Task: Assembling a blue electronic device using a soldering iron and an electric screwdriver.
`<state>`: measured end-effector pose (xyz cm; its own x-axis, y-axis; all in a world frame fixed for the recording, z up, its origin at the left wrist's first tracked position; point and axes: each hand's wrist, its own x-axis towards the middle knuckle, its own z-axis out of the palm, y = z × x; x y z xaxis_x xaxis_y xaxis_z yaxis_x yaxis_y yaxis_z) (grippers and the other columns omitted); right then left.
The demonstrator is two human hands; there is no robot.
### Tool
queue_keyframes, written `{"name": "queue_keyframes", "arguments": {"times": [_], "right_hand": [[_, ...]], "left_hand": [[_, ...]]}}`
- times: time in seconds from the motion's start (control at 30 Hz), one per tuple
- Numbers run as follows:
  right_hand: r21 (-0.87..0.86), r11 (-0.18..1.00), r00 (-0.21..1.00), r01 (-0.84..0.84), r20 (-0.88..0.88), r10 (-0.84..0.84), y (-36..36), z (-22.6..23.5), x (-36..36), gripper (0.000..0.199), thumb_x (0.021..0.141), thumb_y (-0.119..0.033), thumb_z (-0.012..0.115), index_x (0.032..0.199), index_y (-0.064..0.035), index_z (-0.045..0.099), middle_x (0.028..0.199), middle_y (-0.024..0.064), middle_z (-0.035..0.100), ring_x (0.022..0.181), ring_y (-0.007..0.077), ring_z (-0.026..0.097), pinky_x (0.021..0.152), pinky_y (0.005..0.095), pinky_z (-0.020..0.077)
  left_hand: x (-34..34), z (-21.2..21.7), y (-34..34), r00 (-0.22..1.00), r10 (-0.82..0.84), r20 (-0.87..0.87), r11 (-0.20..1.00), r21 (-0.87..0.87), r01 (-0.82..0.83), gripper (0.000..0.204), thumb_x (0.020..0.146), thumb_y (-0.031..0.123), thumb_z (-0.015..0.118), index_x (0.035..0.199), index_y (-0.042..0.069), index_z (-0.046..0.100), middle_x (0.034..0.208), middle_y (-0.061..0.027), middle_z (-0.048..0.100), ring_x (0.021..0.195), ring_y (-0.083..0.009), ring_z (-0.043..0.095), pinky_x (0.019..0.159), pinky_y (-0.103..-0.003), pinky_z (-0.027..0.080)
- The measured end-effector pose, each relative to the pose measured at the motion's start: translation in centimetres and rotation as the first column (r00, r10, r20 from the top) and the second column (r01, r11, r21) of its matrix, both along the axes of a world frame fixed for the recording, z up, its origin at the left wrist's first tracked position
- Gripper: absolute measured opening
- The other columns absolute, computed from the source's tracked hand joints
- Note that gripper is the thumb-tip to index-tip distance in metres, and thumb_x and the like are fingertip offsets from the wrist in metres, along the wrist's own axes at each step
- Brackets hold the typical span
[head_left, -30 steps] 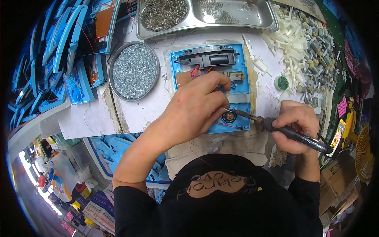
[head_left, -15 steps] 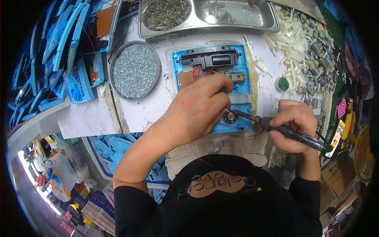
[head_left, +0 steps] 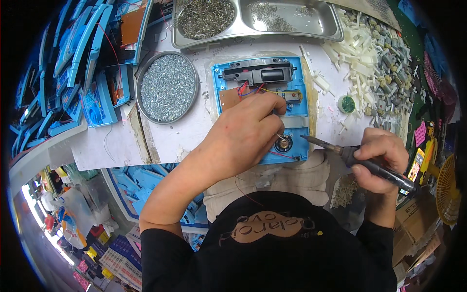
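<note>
The blue plastic housing (head_left: pixel 262 112) is pinned by the left hand (head_left: pixel 243 134); the black soldering iron (head_left: pixel 365 163), gripped by the right hand (head_left: pixel 384 160), could burn nearby fingers.

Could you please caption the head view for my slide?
Left hand steadies a blue housing; right hand holds a soldering iron.

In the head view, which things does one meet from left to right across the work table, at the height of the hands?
Stack of blue plastic shells → round tin of screws → left hand → soldering iron → right hand → small yellow fan.
</note>
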<state>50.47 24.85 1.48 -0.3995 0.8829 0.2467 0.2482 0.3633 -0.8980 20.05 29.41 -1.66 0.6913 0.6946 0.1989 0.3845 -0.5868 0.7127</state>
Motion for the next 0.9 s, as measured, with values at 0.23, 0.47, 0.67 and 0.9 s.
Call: {"name": "queue_keyframes", "arguments": {"times": [0.23, 0.47, 0.67, 0.9], "right_hand": [[-0.001, 0.999, 0.997, 0.049, -0.053, -0.049, -0.6, -0.3, 0.4, 0.025, 0.072, -0.008, 0.084, 0.091, -0.0037, 0.068, 0.061, 0.0005, 0.052, 0.05, 0.0125, 0.044, 0.048, 0.0289, 0.0284], [0.004, 1.0, 0.998, 0.026, -0.058, -0.025, -0.4, -0.5, 0.3, 0.024, 0.072, -0.008, 0.083, 0.091, -0.003, 0.068, 0.061, 0.0005, 0.051, 0.05, 0.0118, 0.043, 0.048, 0.0285, 0.0267], [-0.005, 0.998, 0.996, 0.056, -0.068, -0.057, -0.4, -0.7, 0.3, 0.024, 0.073, -0.007, 0.083, 0.091, -0.0022, 0.068, 0.061, 0.0, 0.051, 0.051, 0.0115, 0.042, 0.049, 0.0289, 0.0257], [-0.017, 0.995, 0.987, 0.098, -0.124, -0.1, -0.3, -1.0, 0.4, 0.024, 0.074, -0.007, 0.082, 0.091, -0.0018, 0.067, 0.062, 0.0006, 0.052, 0.052, 0.0116, 0.043, 0.05, 0.029, 0.0262]], "left_hand": [[0.1, 0.0, 0.0, 1.0, 0.003, -0.018, 1.0, 0.005, -0.003, 0.025, 0.072, -0.003, 0.078, 0.091, 0.005, 0.064, 0.109, -0.0103, 0.061, 0.099, -0.0306, 0.064, 0.083, -0.04, 0.052], [0.0, 0.0, 0.0, 1.0, 0.002, -0.006, 1.0, -0.017, -0.002, 0.025, 0.072, -0.003, 0.077, 0.092, 0.006, 0.065, 0.108, -0.0102, 0.061, 0.1, -0.0304, 0.063, 0.084, -0.04, 0.052], [-0.6, -0.2, 0.5, 0.994, -0.025, 0.107, 0.993, -0.115, 0.037, 0.026, 0.074, -0.004, 0.076, 0.097, 0.006, 0.07, 0.107, -0.0102, 0.065, 0.097, -0.0307, 0.065, 0.08, -0.038, 0.053], [0.4, -0.7, 0.1, 0.982, 0.115, 0.149, 0.991, -0.092, -0.102, 0.027, 0.074, -0.005, 0.076, 0.098, 0.005, 0.07, 0.092, -0.0077, 0.068, 0.086, -0.029, 0.066, 0.074, -0.036, 0.053]]}}
